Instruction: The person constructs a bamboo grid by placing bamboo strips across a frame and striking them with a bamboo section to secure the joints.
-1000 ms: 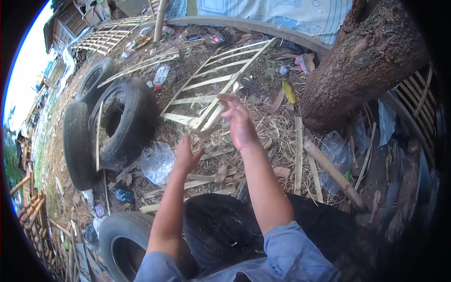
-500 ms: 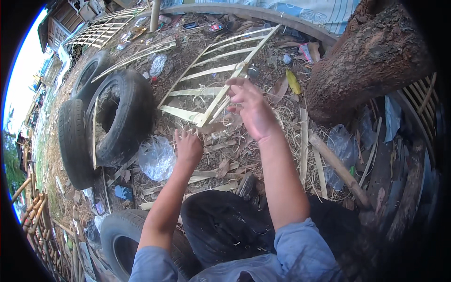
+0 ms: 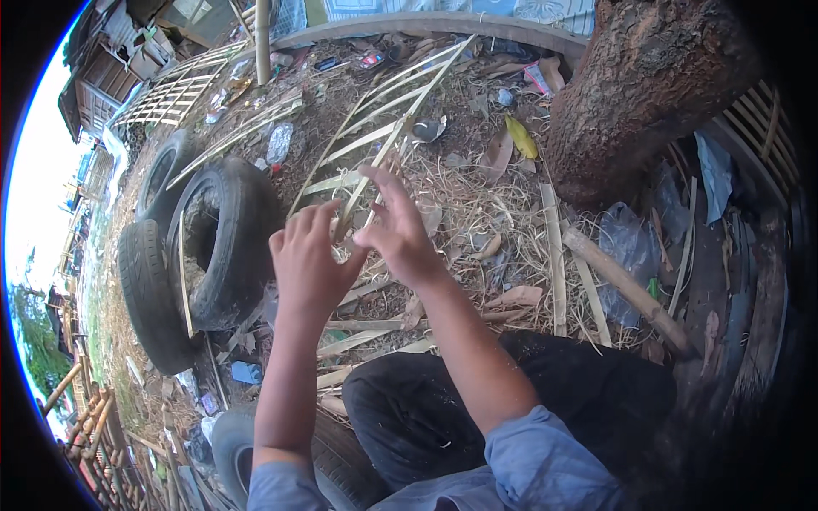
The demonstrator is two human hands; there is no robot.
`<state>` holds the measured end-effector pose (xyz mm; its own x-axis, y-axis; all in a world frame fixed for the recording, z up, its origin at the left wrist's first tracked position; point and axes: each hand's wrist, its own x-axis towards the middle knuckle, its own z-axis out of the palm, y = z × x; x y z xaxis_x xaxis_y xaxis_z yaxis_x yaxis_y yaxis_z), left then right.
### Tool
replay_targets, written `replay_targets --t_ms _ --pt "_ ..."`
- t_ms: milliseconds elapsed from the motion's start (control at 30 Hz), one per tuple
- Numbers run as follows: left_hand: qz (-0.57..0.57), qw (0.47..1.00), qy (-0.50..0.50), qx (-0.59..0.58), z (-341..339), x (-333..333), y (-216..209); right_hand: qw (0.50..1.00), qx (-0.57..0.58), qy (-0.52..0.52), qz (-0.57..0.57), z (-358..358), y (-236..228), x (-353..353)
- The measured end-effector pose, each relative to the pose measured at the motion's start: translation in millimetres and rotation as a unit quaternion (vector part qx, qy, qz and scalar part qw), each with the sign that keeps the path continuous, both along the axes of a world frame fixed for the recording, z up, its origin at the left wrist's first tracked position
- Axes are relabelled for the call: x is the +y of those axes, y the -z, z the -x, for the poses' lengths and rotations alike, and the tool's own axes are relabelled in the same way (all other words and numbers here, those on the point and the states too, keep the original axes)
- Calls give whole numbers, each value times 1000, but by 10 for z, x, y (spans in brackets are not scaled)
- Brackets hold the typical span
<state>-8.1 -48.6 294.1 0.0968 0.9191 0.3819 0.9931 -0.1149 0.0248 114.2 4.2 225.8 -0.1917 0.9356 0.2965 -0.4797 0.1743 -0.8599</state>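
A lattice frame of split bamboo (image 3: 399,128), with thin cross slats between two long rails, stretches away from me over the littered ground. At its near end my left hand (image 3: 308,260) has its fingers bent over the frame's corner, hiding that slat; the thumb points toward the right hand. My right hand (image 3: 400,238) is just beside the right rail, fingers apart and curved, thumb and index finger spread with a gap between. Pale, thin curled strips show between the two hands, but their exact contact is hard to make out.
Old tyres (image 3: 226,243) stand on the left, and another tyre (image 3: 234,443) is beside my leg. A thick tree trunk (image 3: 652,94) rises at right. A wooden stick (image 3: 626,289), loose bamboo strips (image 3: 554,255), shavings, dry leaves and plastic bags (image 3: 626,255) litter the ground.
Both hands have come closer together at the frame's near end, the right moving left and nearer, the left moving farther forward. The frame looks narrower and more tilted. My view has shifted slightly.
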Motion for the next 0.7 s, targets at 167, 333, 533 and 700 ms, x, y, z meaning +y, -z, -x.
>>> replay_targets --t_ms 167,333,533,700 --pt "43 987 -72 138 128 188 -20 999 31 15 -10 18 333 -24" --pt "-63 987 -11 149 194 165 -66 972 -106 152 145 7 710 110" --pt "-121 986 42 110 327 219 -73 982 -143 101 67 232 546 521" --pt "-142 988 -10 54 561 302 -234 955 -218 173 100 52 458 369"
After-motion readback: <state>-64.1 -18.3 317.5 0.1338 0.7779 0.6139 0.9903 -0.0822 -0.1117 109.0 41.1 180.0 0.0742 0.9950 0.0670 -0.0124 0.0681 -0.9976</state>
